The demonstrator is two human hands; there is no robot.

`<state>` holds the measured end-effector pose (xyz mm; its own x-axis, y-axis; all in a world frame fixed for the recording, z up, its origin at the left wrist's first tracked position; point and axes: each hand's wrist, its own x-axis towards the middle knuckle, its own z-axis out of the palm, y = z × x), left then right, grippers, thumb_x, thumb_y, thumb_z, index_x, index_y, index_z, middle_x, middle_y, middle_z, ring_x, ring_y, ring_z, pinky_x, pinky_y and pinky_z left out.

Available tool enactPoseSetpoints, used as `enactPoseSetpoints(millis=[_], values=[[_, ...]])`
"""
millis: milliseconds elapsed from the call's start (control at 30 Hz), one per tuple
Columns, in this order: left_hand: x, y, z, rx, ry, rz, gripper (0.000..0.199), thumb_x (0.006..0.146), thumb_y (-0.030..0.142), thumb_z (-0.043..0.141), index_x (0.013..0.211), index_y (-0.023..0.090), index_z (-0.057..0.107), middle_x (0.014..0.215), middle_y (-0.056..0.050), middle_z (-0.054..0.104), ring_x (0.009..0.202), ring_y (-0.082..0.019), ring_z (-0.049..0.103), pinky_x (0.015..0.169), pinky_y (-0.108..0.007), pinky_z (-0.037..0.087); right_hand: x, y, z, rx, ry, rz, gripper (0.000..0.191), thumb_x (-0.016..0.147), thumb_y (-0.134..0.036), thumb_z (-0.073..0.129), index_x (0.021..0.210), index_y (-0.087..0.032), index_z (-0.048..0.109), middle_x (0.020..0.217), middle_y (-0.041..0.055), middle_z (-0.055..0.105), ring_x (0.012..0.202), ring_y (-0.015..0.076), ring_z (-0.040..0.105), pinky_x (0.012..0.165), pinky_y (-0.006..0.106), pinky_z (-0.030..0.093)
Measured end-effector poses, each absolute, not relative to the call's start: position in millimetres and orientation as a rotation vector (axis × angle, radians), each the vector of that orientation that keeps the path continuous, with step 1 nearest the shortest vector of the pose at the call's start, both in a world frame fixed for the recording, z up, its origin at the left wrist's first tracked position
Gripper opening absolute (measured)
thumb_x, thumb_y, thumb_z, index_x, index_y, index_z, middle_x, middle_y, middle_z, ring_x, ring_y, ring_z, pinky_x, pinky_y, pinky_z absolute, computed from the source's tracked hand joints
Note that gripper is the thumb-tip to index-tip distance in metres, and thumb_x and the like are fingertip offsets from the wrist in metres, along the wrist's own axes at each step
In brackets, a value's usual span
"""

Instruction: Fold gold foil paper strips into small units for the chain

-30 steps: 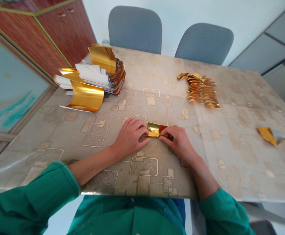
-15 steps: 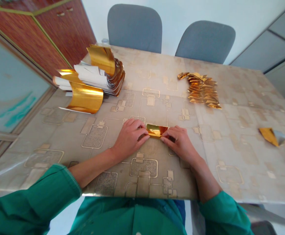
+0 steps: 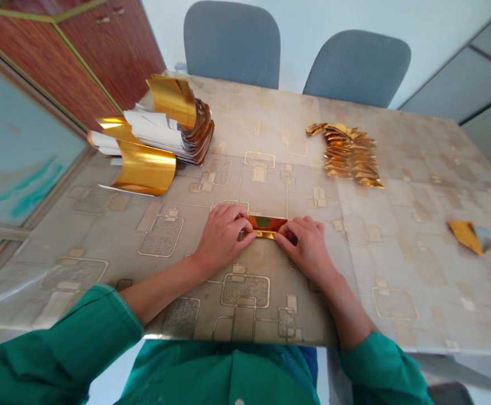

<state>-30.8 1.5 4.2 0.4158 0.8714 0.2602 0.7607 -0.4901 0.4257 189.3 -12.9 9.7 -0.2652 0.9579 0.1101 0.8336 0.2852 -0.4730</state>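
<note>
Gold foil (image 3: pixel 263 225) edges between both hands (image 3: pixel 222 236) (image 3: pixel 307 244)

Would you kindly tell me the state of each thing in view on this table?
Left hand: holding the strip's left end.
Right hand: holding the strip's right end.
Gold foil strip: flat on the tablecloth.
Curled foil sheets: stacked, white backing showing.
Folded foil pieces: overlapping in a row.
Foil scrap: lying apart, crumpled.

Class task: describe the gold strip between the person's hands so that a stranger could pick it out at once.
On the patterned table, find the edge nearest the green sleeves. There the left hand and right hand meet on a small gold foil strip. Unlike the large curled gold sheets and folded gold pieces farther off, it alone is held.
</note>
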Motion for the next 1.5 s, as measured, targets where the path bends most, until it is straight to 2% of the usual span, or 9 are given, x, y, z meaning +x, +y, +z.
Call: enactPoseSetpoints(millis=[667,1000,1300,1400,1500], values=[[-30.2,3.3,4.1,2.368,1.497,0.647,0.017,0.079,0.024,0.078,0.074,0.018,0.062,0.096,-0.003,0.062,0.094,-0.023,0.055,0.087,-0.039,0.041,180.6,-12.7,6.3,-1.794,-2.102,0.383,0.021,0.087,-0.032,0.067,0.070,-0.022,0.061,0.076,-0.0005,0.064,0.083,0.0205,0.050,0.079,0.034,0.024],[-34.1,2.6,1.1,2.392,1.448,0.710,0.018,0.084,0.029,0.073,0.075,0.019,0.062,0.097,-0.004,0.061,0.096,-0.023,0.053,0.089,-0.040,0.040,180.9,-14.1,8.1,-1.820,-2.110,0.416,0.017,0.087,-0.031,0.068,0.074,-0.022,0.063,0.079,-0.0004,0.063,0.086,0.0213,0.050,0.079,0.034,0.025],[-30.6,2.7,3.2,2.387,1.516,0.659,0.019,0.081,0.027,0.076,0.071,0.019,0.061,0.096,-0.004,0.062,0.095,-0.023,0.054,0.088,-0.040,0.042,180.7,-14.5,8.8,-1.805,-2.108,0.415,0.017,0.088,-0.032,0.067,0.074,-0.023,0.063,0.081,-0.0006,0.064,0.085,0.0207,0.049,0.079,0.034,0.025],[-31.0,4.2,4.3,2.393,1.547,0.611,0.017,0.081,0.029,0.075,0.077,0.019,0.061,0.095,-0.005,0.062,0.094,-0.024,0.055,0.087,-0.040,0.044,180.3,-13.6,9.9,-1.811,-2.101,0.415,0.018,0.088,-0.031,0.066,0.072,-0.022,0.062,0.080,-0.0003,0.064,0.083,0.0203,0.049,0.078,0.034,0.025],[-29.9,1.1,4.2,2.518,1.532,0.655,0.018,0.086,0.030,0.070,0.099,0.019,0.064,0.101,-0.007,0.064,0.099,-0.026,0.056,0.096,-0.046,0.044,179.8,-12.6,10.6,-1.825,-2.095,0.413,0.019,0.087,-0.031,0.066,0.071,-0.022,0.062,0.078,0.0000,0.064,0.082,0.0202,0.050,0.077,0.034,0.025]])
